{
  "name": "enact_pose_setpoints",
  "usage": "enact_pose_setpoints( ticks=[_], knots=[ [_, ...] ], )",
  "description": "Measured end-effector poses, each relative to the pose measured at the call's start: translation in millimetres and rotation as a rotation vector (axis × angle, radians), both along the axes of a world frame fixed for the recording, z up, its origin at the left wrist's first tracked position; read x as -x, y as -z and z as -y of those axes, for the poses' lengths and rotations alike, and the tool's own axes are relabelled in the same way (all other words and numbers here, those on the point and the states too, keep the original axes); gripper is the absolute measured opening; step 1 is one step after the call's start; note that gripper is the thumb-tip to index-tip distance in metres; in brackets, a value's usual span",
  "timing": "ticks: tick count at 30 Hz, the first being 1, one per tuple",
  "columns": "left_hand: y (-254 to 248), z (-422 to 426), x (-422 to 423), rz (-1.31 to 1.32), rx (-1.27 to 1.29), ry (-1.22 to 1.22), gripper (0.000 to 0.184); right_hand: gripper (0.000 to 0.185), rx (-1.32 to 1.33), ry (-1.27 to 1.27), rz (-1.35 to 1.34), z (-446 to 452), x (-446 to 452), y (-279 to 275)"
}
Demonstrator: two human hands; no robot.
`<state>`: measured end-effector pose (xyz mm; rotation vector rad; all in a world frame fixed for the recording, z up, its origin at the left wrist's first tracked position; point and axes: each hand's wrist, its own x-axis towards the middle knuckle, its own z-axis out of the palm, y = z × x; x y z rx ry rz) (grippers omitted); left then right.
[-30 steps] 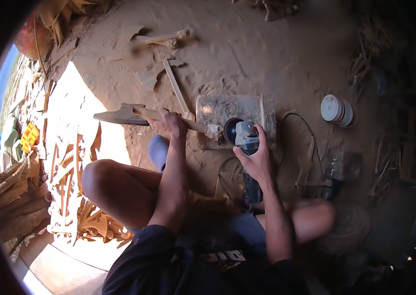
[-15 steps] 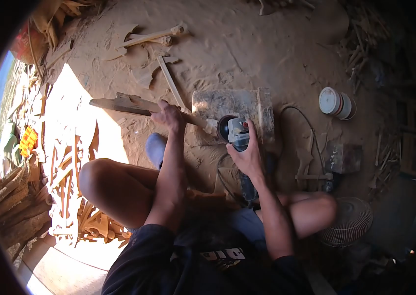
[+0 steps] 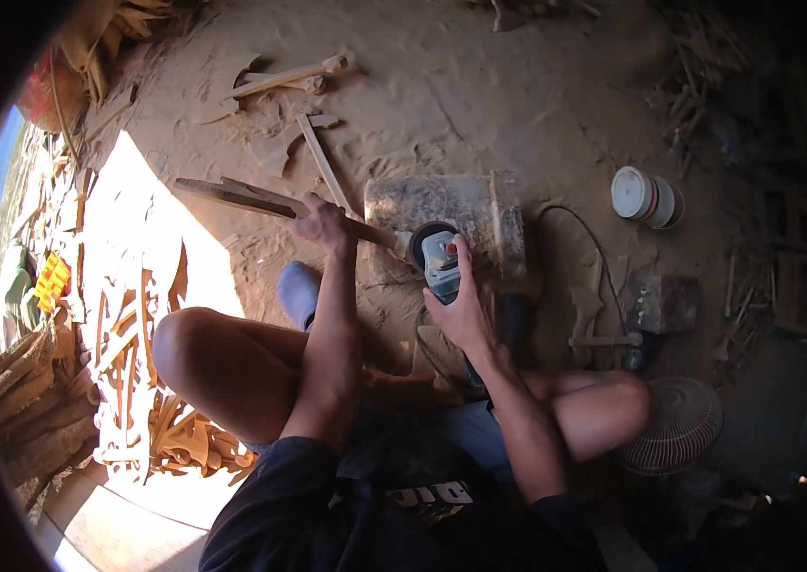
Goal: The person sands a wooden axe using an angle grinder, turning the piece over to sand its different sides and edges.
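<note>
My left hand (image 3: 324,227) is wrapped round a long carved wooden piece (image 3: 256,199), which slants from its flat blade-like end at the left down to its narrower end near the centre. In my right hand (image 3: 462,310) is an angle grinder (image 3: 442,267), its head pointing up and its dark round disc (image 3: 430,236) at the wooden end. Whether disc and wood touch is hard to tell. Behind them a worn wooden block (image 3: 427,200) lies on the ground. The grinder's lower body is partly hidden behind my right hand and forearm.
Loose wooden pieces (image 3: 289,78) lie on the sandy ground ahead. A black cable (image 3: 597,250) curves at the right, near a white bucket (image 3: 630,194) on its side. A fan (image 3: 672,426) is beside my right knee. Cut wood (image 3: 127,362) is heaped at the left.
The grinder and my right hand have moved left. The wooden piece has rolled, so its blade end shows narrower, and my left hand has turned with it. The whole view has shifted slightly.
</note>
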<state>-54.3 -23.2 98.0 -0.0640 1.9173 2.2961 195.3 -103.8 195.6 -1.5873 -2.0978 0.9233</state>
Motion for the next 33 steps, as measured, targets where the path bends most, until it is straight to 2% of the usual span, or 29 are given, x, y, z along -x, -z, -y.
enact_pose_setpoints(
  ticks=[2,5,7,9,11,12,15,21,24,27,30,33],
  knots=[
    [10.0,-1.3,3.8,-0.056,0.011,0.003,0.058,0.099,0.112,0.016,0.148,0.5,5.9,-32.8],
    [7.3,-5.2,4.8,-0.089,-0.022,-0.053,0.058,0.098,0.243,0.07,0.243,-0.8,8.0,-48.7],
    [50.5,2.8,21.7,0.006,0.023,-0.066,0.063,0.098,0.2,0.1,0.158,-1.2,2.1,-37.3],
    [58.2,9.2,25.8,0.193,0.064,-0.104,0.062,0.097,0.032,0.097,-0.072,-0.7,-7.9,-14.4],
    [20.5,23.1,14.6,0.475,0.102,-0.165,0.056,0.097,0.009,0.099,-0.298,0.8,-11.1,1.4],
    [30.0,26.1,15.7,0.544,0.134,-0.167,0.05,0.097,-0.002,0.099,-0.41,0.0,-11.2,2.3],
    [60.2,36.2,25.8,0.725,0.203,-0.182,0.035,0.098,0.104,0.108,-0.42,-0.3,-10.8,-4.4],
    [61.2,38.3,25.8,0.736,0.191,-0.151,0.035,0.098,0.106,0.034,-0.395,-0.5,0.6,-10.0],
    [55.5,36.7,23.0,0.731,0.204,-0.184,0.036,0.099,0.199,0.018,-0.296,-3.7,2.7,-13.4],
    [53.7,34.3,21.9,0.709,0.248,-0.203,0.038,0.099,-0.057,-0.071,-0.162,-10.6,8.0,-4.4],
    [55.7,36.8,20.5,0.697,0.214,-0.206,0.038,0.097,0.072,-0.059,0.057,-14.8,22.4,-40.8],
    [67.0,35.8,22.7,0.685,0.215,-0.246,0.039,0.096,0.085,-0.025,0.113,-16.4,30.5,-47.3]
  ],
)
